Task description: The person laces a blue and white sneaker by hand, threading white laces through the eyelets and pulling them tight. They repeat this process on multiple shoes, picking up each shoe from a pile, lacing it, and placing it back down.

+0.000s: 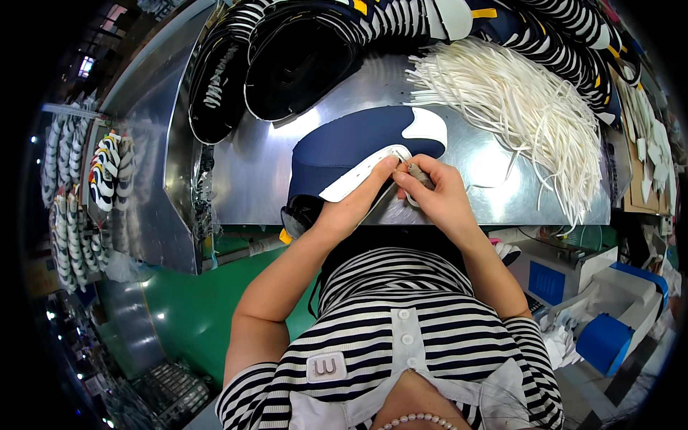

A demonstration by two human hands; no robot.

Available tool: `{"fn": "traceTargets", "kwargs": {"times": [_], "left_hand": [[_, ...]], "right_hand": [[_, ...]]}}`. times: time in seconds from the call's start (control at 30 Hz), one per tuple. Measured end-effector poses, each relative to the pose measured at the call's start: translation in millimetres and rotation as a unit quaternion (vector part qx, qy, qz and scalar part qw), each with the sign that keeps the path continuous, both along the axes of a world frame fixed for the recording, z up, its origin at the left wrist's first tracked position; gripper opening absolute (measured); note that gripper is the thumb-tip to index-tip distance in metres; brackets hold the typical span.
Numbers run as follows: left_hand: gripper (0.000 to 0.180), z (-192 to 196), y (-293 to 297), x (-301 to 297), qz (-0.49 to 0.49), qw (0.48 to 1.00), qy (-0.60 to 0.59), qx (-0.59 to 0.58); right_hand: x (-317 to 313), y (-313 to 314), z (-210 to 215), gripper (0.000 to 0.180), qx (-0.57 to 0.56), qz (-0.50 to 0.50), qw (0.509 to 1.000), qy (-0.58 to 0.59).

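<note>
Far left: racks of shoe uppers [84,193] hanging in rows, black, white and striped, beside a green floor [190,315]. Next, on a metal worktable [251,179], a heap of dark shoe uppers [279,64] with white trim, stacked along the far edge and overlapping one another. At the middle of the table, a navy shoe upper [344,147] lying flat, with a white eyelet strip [362,175] along its near edge and a white curved patch [424,125] toward its right end. Left hand [355,204] resting on the near edge of the navy shoe upper, fingers stretched forward, fingertips [387,166] pressed onto the white eyelet strip. Just beside it, almost touching, right hand [438,193] curled, thumb and forefinger pinching a small grey tool [419,174] whose tip meets the end of the strip; kind of tool too small to tell. Further right, a big bundle of white laces [523,107] fanned out across the table, well apart from both hands. Behind the laces, more striped uppers [566,43] with yellow tags. Far right, below table level, blue and white machine parts [609,315].
</note>
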State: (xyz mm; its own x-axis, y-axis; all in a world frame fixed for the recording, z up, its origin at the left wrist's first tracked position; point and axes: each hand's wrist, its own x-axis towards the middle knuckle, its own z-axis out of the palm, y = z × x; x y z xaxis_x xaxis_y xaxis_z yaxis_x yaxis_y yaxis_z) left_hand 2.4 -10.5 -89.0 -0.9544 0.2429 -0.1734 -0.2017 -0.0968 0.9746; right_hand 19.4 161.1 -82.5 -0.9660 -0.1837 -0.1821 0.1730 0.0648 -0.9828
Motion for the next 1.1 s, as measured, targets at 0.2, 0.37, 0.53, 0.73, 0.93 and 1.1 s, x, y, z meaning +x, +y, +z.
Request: {"fn": "traceTargets", "kwargs": {"times": [0.2,0.37,0.53,0.73,0.93,1.1], "left_hand": [[0.020,4,0,4,0.015,1.000,-0.023,-0.014],[0.020,6,-1,8,0.009,1.000,-0.004,-0.025],[0.021,9,2,9,-0.001,0.997,0.048,-0.055],[0.020,11,0,6,0.015,0.998,-0.014,-0.052],[0.018,18,5,2,-0.005,0.876,0.359,-0.321],[0.018,24,6,4,-0.053,0.709,0.551,-0.438]], "right_hand": [[22,1,3,0.020,-0.028,-0.053,0.995,0.075],[19,9,8,0.018,0.017,-0.034,0.997,0.066],[14,12,9,0.018,0.025,-0.024,0.998,0.050],[10,14,8,0.018,-0.040,-0.021,0.998,0.045],[6,16,14,0.020,0.074,-0.020,0.996,0.049],[-7,5,2,0.025,0.259,0.004,0.951,0.168]]}}
